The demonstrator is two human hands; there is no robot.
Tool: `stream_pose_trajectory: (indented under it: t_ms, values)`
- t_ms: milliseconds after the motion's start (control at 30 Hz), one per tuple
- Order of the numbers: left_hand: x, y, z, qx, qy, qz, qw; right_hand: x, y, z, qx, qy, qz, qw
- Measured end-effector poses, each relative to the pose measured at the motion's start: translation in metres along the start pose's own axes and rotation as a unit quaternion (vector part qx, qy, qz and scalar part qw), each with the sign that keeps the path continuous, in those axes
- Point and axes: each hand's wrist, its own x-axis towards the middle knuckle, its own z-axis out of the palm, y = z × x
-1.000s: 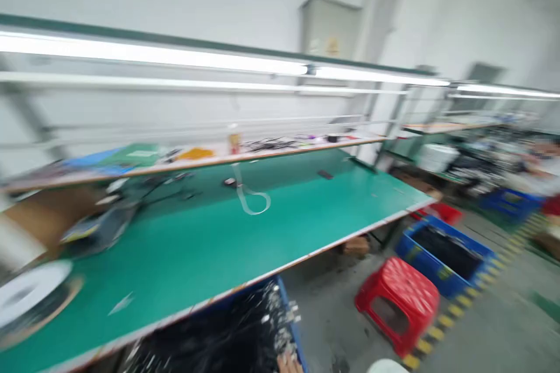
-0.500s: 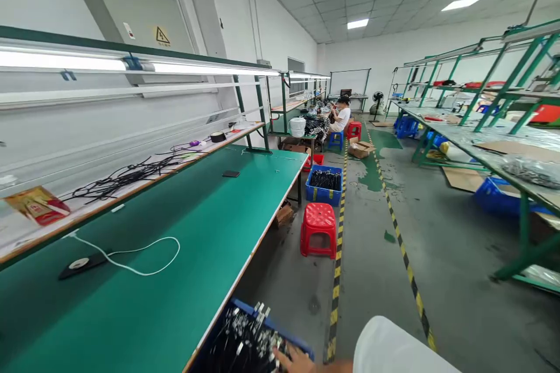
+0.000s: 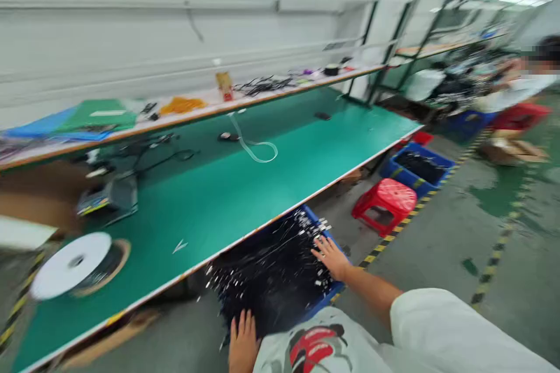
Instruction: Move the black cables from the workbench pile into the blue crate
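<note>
A blue crate [image 3: 315, 305] stands on the floor by the front edge of the green-topped workbench [image 3: 205, 186]. It is heaped with black cables [image 3: 275, 271] that have small silvery ends. My right hand [image 3: 331, 257] lies with fingers spread over the cable ends at the crate's right side. At the near left side of the heap, my left hand [image 3: 244, 338] rests with its fingers stretched out, against or just over the cables. Neither hand is closed round anything. Motion blurs the picture, so firm contact is hard to judge.
A red stool [image 3: 385, 205] and another blue crate of cables [image 3: 420, 166] stand right of the bench. On the bench lie a white-flanged spool [image 3: 72, 265], a scale-like device [image 3: 109, 201] and a white cord [image 3: 262, 151]. Farther right sits a person [image 3: 538, 70].
My view has swung left and down, bringing more of the bench, the cable-filled crate and my left hand into sight. My right hand stays at the crate's right side.
</note>
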Motion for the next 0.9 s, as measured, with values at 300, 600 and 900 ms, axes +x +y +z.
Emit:
stream_pose_trajectory:
  t_ms: [300,600,900]
  values:
    - [-0.011,0.012,0.007,0.062,-0.180,0.007,0.982,0.020,0.026,0.032,-0.134,-0.093,-0.070,0.984]
    - [0.000,0.015,0.064,0.050,-0.228,-0.053,0.971,0.023,0.025,0.032,-0.157,-0.192,-0.041,0.968]
    - [0.005,0.022,0.089,-0.042,-0.269,-0.131,0.953,0.017,0.032,0.039,-0.109,-0.221,-0.032,0.969]
